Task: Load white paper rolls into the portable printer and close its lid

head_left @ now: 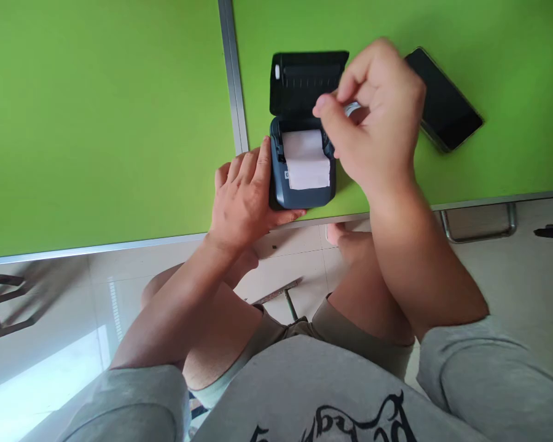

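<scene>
Printer [304, 199] at the front of the bench [120, 123], paper [308, 156] in, so loading looks done, but lid [299, 95] not yet shut; left hand [244, 190] spread open against printer's side, right hand [382, 116] pinched, grip's contents unclear.

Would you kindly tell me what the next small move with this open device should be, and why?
Probably the right hand, if free, should lower the lid: it stands open, the white paper lies in the device with its end over the front, and the left hand rests against the device's side.
</scene>
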A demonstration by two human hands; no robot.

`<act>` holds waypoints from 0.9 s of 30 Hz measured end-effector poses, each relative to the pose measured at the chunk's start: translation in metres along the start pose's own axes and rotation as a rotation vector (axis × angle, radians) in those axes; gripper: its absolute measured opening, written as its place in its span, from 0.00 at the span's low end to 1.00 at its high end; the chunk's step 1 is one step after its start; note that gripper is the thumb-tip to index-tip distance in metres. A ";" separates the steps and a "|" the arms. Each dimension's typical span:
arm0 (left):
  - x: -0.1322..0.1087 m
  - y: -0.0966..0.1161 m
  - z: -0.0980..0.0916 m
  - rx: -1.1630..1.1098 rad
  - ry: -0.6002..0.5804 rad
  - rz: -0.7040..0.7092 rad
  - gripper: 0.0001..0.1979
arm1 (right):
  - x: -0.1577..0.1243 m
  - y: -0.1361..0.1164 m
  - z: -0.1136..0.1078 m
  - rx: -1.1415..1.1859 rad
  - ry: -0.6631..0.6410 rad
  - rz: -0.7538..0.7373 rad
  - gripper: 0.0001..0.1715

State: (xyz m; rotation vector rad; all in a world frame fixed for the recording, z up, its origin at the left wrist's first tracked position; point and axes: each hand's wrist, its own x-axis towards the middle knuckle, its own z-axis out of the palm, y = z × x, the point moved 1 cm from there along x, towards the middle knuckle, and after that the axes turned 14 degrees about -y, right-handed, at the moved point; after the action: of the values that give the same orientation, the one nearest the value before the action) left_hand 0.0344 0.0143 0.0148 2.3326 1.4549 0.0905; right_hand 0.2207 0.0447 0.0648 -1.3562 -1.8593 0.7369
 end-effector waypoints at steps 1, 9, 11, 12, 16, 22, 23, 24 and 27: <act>0.000 0.000 0.000 0.000 -0.002 0.000 0.56 | 0.002 -0.003 0.000 -0.123 -0.028 0.008 0.10; 0.000 0.001 -0.002 -0.004 -0.026 -0.010 0.58 | 0.023 -0.007 0.016 -0.534 -0.227 0.175 0.10; 0.000 0.001 -0.002 -0.005 -0.041 -0.008 0.58 | 0.025 0.000 0.018 -0.476 -0.217 0.081 0.12; 0.000 0.001 -0.003 -0.006 -0.044 -0.005 0.58 | 0.025 0.003 0.017 -0.427 -0.213 0.024 0.12; 0.000 0.001 -0.004 -0.010 -0.045 0.001 0.56 | 0.023 0.012 0.010 -0.287 -0.276 0.050 0.12; 0.000 0.002 -0.001 0.032 -0.074 -0.014 0.61 | 0.028 0.011 0.002 -0.514 -0.350 0.129 0.19; 0.000 0.002 -0.001 0.039 -0.070 -0.011 0.60 | 0.028 0.011 0.002 -0.531 -0.350 0.096 0.19; 0.000 0.002 -0.001 0.044 -0.064 -0.007 0.60 | 0.028 0.010 0.000 -0.531 -0.363 0.058 0.18; 0.000 0.002 0.000 0.056 -0.048 0.009 0.57 | 0.026 0.005 -0.005 -0.520 -0.439 0.000 0.16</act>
State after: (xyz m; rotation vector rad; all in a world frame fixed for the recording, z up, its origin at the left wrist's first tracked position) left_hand 0.0361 0.0131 0.0159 2.3688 1.4418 -0.0039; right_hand 0.2220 0.0714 0.0693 -1.5989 -2.5255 0.6056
